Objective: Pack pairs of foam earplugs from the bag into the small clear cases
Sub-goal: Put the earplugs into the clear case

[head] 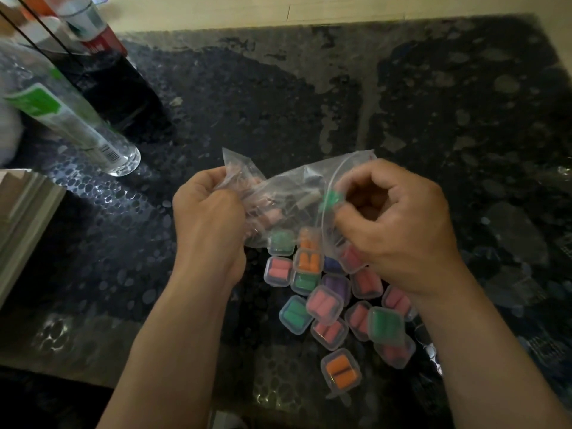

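Observation:
A clear zip bag (288, 193) with loose earplugs inside hangs above the dark table between both hands. My left hand (210, 224) grips the bag's left side, its plastic bunched in the fingers. At the bag's open mouth, my right hand (393, 224) pinches a green earplug (331, 199) between its fingertips. Below the bag lies a heap of small clear cases (325, 305), each closed on a pair of pink, green, orange or purple plugs. One orange-filled case (341, 371) sits nearest me.
A clear bottle with a green label (71, 122) stands at the left, a red-and-white can (93, 26) behind it. A stack of pale boards (21, 218) lies at the left edge. The dark patterned table (433, 119) stretches to the right and back.

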Tool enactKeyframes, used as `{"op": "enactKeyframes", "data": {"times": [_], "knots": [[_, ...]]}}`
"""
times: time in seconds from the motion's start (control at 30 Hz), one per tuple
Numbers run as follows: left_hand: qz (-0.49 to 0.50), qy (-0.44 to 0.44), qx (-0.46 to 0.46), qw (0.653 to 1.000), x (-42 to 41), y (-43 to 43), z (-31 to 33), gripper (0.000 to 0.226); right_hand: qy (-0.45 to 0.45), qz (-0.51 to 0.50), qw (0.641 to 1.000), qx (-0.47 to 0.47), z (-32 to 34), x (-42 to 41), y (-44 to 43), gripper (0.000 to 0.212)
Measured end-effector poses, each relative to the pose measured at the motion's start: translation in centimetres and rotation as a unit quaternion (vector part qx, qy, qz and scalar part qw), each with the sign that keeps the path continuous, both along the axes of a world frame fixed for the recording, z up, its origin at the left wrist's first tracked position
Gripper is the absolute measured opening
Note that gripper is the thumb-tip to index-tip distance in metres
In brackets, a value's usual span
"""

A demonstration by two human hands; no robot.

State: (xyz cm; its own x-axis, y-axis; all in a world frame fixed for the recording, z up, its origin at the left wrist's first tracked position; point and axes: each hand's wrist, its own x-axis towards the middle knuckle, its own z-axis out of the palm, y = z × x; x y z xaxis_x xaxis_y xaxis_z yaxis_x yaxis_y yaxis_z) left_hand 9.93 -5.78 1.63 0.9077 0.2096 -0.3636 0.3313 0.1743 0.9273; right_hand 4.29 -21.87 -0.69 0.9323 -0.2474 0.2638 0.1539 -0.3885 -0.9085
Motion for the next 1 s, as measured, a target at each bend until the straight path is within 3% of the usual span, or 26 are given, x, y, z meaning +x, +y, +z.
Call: {"op": "enactKeyframes", "data": {"times": [0.2,0.3,0.37,0.43,0.47,0.5,0.53,0.57,0.63,0.7,1.0], "knots": [[0.047,-0.013,0.024,0.999,0.8,1.5,-0.4,0.038,-0.01,-0.029,0.994,0.102,0.0,0.1,-0.8,0.022],[0.097,-0.024,0.137,0.985,1.3,2.8,-1.4,0.038,0.0,-0.046,0.993,0.106,-0.2,0.1,-1.2,0.018],[0.095,-0.046,0.306,0.946,1.1,3.4,-1.9,0.05,0.005,-0.044,0.993,0.107,-0.2,0.1,-1.2,0.017],[0.08,-0.144,0.478,0.863,0.6,3.6,-1.9,0.06,0.011,-0.04,0.993,0.113,-0.2,0.1,-1.1,0.017],[0.065,-0.215,0.527,0.819,0.3,3.3,-1.6,0.054,0.014,-0.038,0.992,0.119,-0.2,0.1,-1.1,0.017],[0.04,-0.271,0.528,0.804,0.1,2.6,-1.3,0.042,0.015,-0.036,0.991,0.124,-0.2,0.1,-1.0,0.017],[-0.003,-0.301,0.487,0.82,-0.1,1.7,-0.9,0.027,0.017,-0.034,0.991,0.128,-0.2,0.1,-0.9,0.017],[-0.061,-0.3,0.406,0.861,-0.5,0.6,-0.3,0.015,0.018,-0.03,0.991,0.129,-0.1,0.1,-0.8,0.018],[-0.176,-0.229,0.252,0.924,-1.5,-1.3,0.4,0.015,0.022,-0.022,0.992,0.126,0.0,0.0,-0.7,0.019],[-0.256,-0.187,0.187,0.93,-2.2,-2.5,0.3,0.015,0.027,-0.017,0.992,0.121,0.1,-0.1,-0.7,0.017],[-0.231,-0.124,0.119,0.958,-1.9,-3.4,-0.4,0.015,0.047,0.008,0.995,0.091,0.0,-0.1,-1.2,0.023]]}}
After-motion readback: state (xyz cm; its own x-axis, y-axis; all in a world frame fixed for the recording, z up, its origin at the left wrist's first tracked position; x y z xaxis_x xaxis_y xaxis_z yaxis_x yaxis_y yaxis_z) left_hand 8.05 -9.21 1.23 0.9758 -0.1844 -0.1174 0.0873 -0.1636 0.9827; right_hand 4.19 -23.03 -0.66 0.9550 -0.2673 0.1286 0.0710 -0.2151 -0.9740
